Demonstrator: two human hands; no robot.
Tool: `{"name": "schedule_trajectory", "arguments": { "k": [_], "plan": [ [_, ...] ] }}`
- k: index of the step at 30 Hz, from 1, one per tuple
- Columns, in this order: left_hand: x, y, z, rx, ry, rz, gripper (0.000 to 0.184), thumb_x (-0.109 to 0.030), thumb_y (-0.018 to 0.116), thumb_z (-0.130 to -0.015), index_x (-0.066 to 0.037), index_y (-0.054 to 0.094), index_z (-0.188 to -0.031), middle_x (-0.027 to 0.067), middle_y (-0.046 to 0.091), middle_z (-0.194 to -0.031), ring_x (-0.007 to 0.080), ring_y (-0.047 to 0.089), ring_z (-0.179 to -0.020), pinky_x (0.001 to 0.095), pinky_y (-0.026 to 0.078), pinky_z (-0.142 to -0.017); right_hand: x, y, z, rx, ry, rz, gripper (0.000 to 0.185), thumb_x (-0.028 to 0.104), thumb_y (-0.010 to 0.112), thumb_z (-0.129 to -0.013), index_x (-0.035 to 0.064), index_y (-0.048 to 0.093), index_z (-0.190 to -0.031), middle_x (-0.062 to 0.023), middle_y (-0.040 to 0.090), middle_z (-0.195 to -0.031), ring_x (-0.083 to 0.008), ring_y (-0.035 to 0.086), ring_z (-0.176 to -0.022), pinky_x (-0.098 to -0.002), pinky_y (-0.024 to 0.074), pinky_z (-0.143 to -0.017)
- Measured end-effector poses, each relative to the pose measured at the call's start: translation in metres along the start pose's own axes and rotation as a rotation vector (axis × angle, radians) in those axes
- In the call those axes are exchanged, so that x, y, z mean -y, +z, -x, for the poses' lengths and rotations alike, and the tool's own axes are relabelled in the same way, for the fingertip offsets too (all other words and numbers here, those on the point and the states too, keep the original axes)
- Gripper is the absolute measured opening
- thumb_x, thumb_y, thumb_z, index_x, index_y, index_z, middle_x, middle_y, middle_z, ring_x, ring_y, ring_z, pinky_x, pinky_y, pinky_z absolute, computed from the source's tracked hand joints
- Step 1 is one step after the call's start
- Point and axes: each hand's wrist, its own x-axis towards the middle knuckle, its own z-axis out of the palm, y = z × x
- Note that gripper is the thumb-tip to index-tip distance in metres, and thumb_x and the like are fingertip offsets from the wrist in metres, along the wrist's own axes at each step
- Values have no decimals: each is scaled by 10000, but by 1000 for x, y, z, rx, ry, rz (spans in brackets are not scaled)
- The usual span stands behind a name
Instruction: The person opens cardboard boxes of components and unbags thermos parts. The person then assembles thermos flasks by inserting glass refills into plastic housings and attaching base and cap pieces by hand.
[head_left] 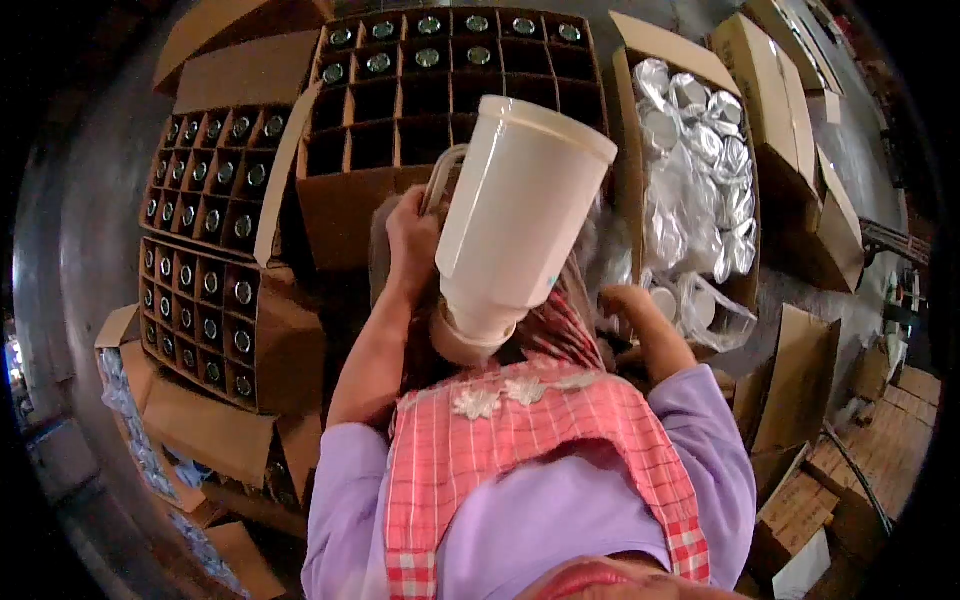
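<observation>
My left hand [412, 235] is closed around the handle of a large cream-white plastic jug [525, 205], which is tilted in front of my chest. The jug's wide end points up and right, and its narrower stepped end is near my apron [520, 430]. To the right of the jug, my right hand [625, 303] has curled fingers beside blurred clear plastic; what they hold is hidden. Beyond the jug stands a divided carton [340, 205] with silver-capped items in its far rows and dark cells nearer. Right of it, an open carton [628, 150] holds silver-and-clear plastic-wrapped pieces [700, 190].
Two divided cartons of silver-capped items [212, 170] [210, 310] stand at the left. Below them are open boxes [205, 425] with bluish wrapped contents. More cardboard boxes [765, 100] and flaps [800, 380] line the right side, with stacked boxes [880, 450] at lower right.
</observation>
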Motion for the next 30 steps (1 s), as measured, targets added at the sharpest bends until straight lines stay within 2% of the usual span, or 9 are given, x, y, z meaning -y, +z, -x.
{"name": "schedule_trajectory", "arguments": {
  "k": [1,3,5,8,11,19,23,26,30],
  "plan": [
    [1,1,2,-28,36,-21,150,-15,565,-800,2,596,-946,52,584,-748,107,504,-693,256,428,-654,-12,-31,13,555,85,-564,285,155,544,-796,40,623,-1045,-169,616,-1041,-264,588,-964,-356,426,-902],
    [5,3,15,-47,44,-51,184,-2,549,-789,-1,598,-966,70,597,-752,118,520,-692,266,437,-661,-36,-55,34,211,423,-742,250,159,600,-790,1,642,-978,-116,661,-934,-228,629,-879,-335,456,-861],
    [1,9,13,-41,59,-56,221,13,529,-778,-4,598,-987,89,614,-763,134,540,-692,279,447,-667,-73,-122,58,-550,422,-1905,302,263,596,-849,5,665,-991,-108,672,-972,-178,625,-871,-306,485,-751],
    [-17,24,19,17,69,63,255,10,513,-770,-6,596,-1010,101,629,-770,152,565,-699,279,456,-674,-83,-280,91,-1094,14,-1475,445,299,626,-810,32,580,-1163,-120,628,-1104,-228,595,-986,-332,452,-833],
    [-25,22,31,185,109,168,390,-73,565,-785,-25,535,-1170,104,621,-953,154,575,-840,279,450,-775,-71,-313,70,-767,186,-1085,395,262,627,-791,75,600,-1139,-156,623,-995,-279,604,-933,-311,456,-800],
    [-9,-26,82,569,25,157,1084,-219,827,-534,-45,224,-1417,137,353,-1392,255,449,-1189,351,355,-996,-108,-272,73,-1079,353,-1440,231,192,654,-789,15,681,-935,-85,633,-821,-143,592,-740,-250,452,-682],
    [-29,-18,69,245,575,-226,1220,-308,891,-464,-31,185,-1420,174,327,-1397,291,396,-1236,386,341,-1013,-103,-285,65,-1185,389,-1309,254,202,668,-775,19,682,-951,-97,642,-849,-168,601,-773,-266,453,-698],
    [-8,-1,48,109,472,64,1222,-410,871,-495,-38,165,-1420,170,307,-1413,275,370,-1262,417,319,-1032,-96,-290,48,-1164,377,-1421,266,207,668,-773,12,680,-953,-99,636,-831,-175,597,-774,-274,452,-706],
    [4,5,34,-21,-21,852,686,-359,670,-767,-77,377,-1318,125,490,-1250,266,505,-1115,410,448,-888,-78,-290,29,-1251,195,-1586,184,96,681,-748,-14,676,-895,-101,640,-855,-175,597,-800,-284,456,-717]
  ]
}}
